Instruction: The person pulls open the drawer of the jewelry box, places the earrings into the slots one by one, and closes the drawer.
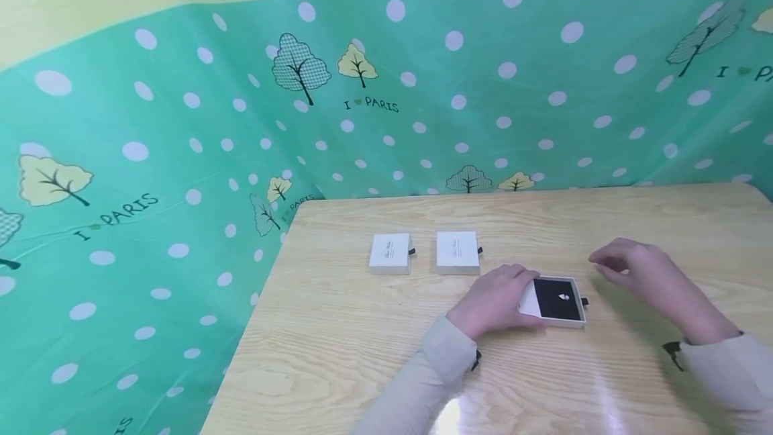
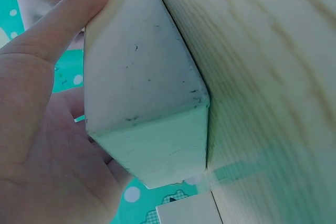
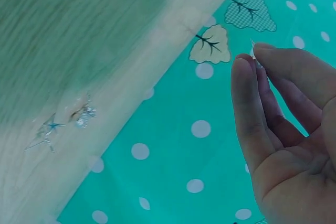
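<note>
My left hand [image 1: 496, 297] grips a small white drawer box [image 1: 529, 302] from its left side, thumb along the near edge and fingers at the far edge. In the left wrist view, the thumb lies along the white box [image 2: 144, 72], which stands against the wooden table. The drawer is slid partly out to the right, showing a black pad [image 1: 551, 307] with a small shiny piece of jewellery [image 1: 564, 297] on it. To the right of the box, my right hand [image 1: 643, 275] is raised over the table. Its thumb and fingertip pinch a tiny shiny piece of jewellery [image 3: 255, 60], mostly hidden.
Two closed white boxes [image 1: 390, 252] with black pull tabs stand farther back, left of the held box. Small silvery jewellery pieces [image 3: 50, 129] lie on the table near its edge in the right wrist view. A green dotted cloth [image 1: 423, 146] hangs behind the table.
</note>
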The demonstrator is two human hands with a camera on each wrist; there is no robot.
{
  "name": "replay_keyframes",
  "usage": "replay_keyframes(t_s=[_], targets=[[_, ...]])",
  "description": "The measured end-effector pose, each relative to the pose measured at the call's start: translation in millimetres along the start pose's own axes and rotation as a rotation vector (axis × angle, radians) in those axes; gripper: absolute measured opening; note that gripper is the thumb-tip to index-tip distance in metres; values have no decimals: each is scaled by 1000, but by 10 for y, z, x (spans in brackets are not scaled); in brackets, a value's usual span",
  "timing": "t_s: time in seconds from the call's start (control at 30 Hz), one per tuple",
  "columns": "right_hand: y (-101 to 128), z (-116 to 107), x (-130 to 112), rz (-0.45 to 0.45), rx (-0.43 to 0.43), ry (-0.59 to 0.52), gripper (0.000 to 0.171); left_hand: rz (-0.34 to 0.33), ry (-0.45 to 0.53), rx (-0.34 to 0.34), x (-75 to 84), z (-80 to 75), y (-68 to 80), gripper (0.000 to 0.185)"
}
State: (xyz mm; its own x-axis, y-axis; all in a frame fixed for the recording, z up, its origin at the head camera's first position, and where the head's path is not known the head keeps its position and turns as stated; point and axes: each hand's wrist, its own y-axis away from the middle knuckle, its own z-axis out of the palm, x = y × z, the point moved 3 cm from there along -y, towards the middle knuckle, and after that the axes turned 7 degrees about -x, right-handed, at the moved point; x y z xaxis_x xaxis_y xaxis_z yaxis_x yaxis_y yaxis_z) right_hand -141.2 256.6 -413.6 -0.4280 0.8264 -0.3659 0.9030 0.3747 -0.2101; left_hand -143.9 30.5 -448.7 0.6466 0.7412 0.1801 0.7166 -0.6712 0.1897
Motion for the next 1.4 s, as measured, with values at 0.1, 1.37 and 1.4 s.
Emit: replay_keyframes(t_s=[0.1, 1.37, 1.4], targets=[[-5, -3, -38, 7, -6, -7, 19, 2, -4, 6, -1, -3, 6, 84], [-120, 274, -425, -17, -202, -162, 14, 14, -2, 2, 19, -41, 16, 85], [-121, 284, -431, -23, -200, -159, 14, 16, -5, 4, 23, -46, 17, 85]])
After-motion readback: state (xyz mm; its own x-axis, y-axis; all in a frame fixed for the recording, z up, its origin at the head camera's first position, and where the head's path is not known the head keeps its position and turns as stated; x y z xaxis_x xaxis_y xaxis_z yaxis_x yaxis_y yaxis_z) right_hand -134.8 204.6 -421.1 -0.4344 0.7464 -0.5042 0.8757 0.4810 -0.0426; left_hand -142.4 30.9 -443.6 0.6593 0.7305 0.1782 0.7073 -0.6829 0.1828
